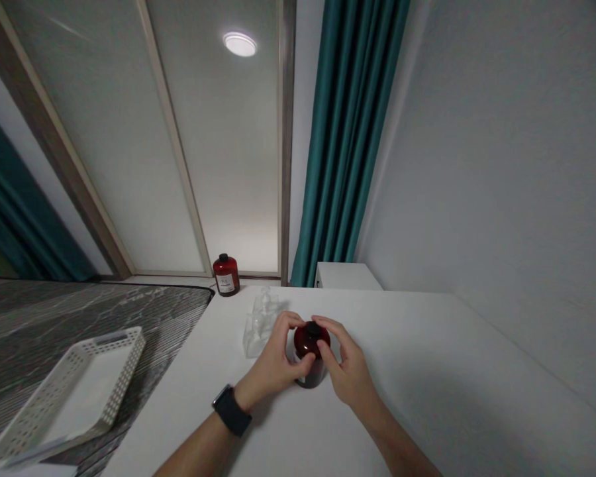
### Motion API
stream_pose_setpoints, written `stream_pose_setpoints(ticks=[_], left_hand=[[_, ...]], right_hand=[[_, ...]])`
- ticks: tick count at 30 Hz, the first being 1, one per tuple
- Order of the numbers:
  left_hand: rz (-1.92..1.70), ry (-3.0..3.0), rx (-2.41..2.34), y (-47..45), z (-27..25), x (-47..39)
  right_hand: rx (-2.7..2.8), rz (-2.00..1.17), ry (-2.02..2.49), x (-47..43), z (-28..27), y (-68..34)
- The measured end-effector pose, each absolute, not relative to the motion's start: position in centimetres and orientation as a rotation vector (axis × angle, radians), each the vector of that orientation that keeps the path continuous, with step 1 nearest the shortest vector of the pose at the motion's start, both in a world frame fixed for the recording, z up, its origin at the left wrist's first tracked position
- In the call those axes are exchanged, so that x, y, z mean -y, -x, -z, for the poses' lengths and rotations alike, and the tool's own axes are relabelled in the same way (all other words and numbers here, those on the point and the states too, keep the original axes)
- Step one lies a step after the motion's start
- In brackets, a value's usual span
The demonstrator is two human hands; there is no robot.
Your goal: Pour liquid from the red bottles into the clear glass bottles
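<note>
A dark red bottle [306, 344] with a black cap stands upright on the white table [298, 440], between my two hands. My left hand [273, 368], with a black watch on its wrist, curves round the bottle's left side; its thumb crosses the front and partly hides the label. My right hand [350, 371] grips from the right, its thumb on the bottle's shoulder and its forefinger by the cap. Just left of the bottle lies a clear plastic packing tray [255, 331] with moulded hollows. A second red bottle [226, 277], black-capped and white-labelled, stands at the table's far left corner.
On the left, below the table's edge, a white perforated basket [114, 391] rests on a grey patterned surface [173, 324]. Beyond the table are a white cabinet [347, 275], a green curtain [347, 152] and frosted sliding doors [233, 159]. A grey wall [501, 165] borders the right side.
</note>
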State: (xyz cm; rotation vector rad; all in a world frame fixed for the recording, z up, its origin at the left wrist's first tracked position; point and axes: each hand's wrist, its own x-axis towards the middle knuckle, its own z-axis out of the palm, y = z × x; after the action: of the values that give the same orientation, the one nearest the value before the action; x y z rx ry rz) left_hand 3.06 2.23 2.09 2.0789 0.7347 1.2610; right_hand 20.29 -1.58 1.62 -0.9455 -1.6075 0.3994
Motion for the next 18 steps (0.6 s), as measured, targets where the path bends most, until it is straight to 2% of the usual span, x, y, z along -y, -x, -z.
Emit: stream_pose_setpoints(ticks=[8,14,18], left_hand=[[-1.269,-2.094,-0.791,-3.3,-2.5,-1.5],[-1.318,-2.120,-0.846,-3.5,-3.0,-1.5],[-1.332,-2.120,-0.834,-3.7,-3.4,-1.6]], right_hand=[[1.551,-0.451,0.925,1.2,-1.1,-20.7],[1.389,-0.960,0.863,0.4,-0.2,-21.4],[1.344,-1.116,0.851,0.2,0.1,-21.4]])
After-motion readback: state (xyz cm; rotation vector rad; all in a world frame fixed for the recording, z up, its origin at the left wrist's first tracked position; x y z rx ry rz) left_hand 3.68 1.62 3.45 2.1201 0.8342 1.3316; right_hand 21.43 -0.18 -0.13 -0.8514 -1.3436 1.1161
